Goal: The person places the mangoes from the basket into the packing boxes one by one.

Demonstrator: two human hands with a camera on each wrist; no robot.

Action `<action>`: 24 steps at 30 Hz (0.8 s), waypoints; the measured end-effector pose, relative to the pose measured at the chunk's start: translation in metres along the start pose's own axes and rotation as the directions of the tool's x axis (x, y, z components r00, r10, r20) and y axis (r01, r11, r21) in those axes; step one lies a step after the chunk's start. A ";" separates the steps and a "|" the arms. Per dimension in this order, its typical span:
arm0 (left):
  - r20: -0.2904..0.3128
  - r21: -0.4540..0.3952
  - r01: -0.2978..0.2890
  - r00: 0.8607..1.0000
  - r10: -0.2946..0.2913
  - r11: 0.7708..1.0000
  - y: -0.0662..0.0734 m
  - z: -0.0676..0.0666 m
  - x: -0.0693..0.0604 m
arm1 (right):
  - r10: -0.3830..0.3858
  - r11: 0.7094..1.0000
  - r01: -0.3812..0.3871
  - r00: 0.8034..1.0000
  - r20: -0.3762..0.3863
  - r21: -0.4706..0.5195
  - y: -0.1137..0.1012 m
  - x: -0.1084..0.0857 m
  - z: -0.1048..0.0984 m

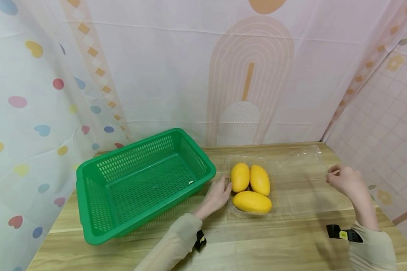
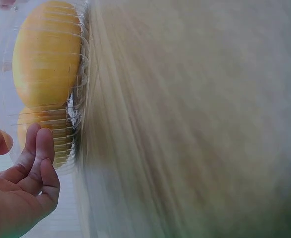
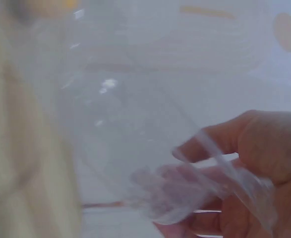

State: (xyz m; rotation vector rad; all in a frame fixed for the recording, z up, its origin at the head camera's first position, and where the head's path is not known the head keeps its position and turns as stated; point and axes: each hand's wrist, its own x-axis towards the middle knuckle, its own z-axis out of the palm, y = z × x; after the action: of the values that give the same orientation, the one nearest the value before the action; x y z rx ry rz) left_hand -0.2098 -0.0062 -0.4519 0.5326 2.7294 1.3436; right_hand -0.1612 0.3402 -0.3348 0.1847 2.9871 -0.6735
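Observation:
Three yellow mangoes (image 1: 252, 202) lie in a clear plastic clamshell box (image 1: 250, 213), which rests on the table with its lid (image 1: 302, 188) folded out to the right. My left hand (image 1: 218, 194) is at the box's left side, between it and the green basket. In the left wrist view its fingers (image 2: 44, 144) are slightly bent against the clear wall, the thumb apart. At the lid's right edge my right hand (image 1: 346, 181) is raised, fingers curled. The right wrist view shows thumb and fingers (image 3: 210, 140) about the lid's edge, partly seen through the plastic and blurred.
A green perforated basket (image 1: 146, 210) stands at the left, angled on the wood-grain table (image 1: 257, 244), with a small white mark on its inside floor. Patterned curtains (image 1: 169, 82) hang behind the table and at both sides.

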 end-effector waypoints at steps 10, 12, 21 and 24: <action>0.007 -0.045 -0.012 1.000 0.012 0.999 0.001 0.004 -0.003 | -0.190 0.953 0.174 0.981 0.044 0.247 -0.027 -0.001 -0.015; 0.007 -0.054 -0.013 1.000 0.014 0.998 0.002 0.003 -0.004 | -0.277 0.909 0.266 0.961 -0.013 0.320 -0.031 0.003 -0.006; 0.018 -0.088 -0.012 1.000 0.013 0.996 0.001 0.001 -0.006 | -0.358 0.874 0.393 0.919 -0.166 0.287 -0.038 0.018 0.056; 0.020 -0.095 -0.015 1.000 0.017 0.995 0.003 -0.001 -0.008 | -0.328 0.870 0.364 0.931 -0.159 0.332 -0.036 0.022 0.074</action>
State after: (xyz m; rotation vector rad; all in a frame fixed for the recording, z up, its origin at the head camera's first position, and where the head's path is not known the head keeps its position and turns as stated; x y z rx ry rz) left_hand -0.2021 -0.0077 -0.4503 0.5593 2.6340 1.4544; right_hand -0.1840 0.2785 -0.3883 -0.3233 2.9856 -1.2818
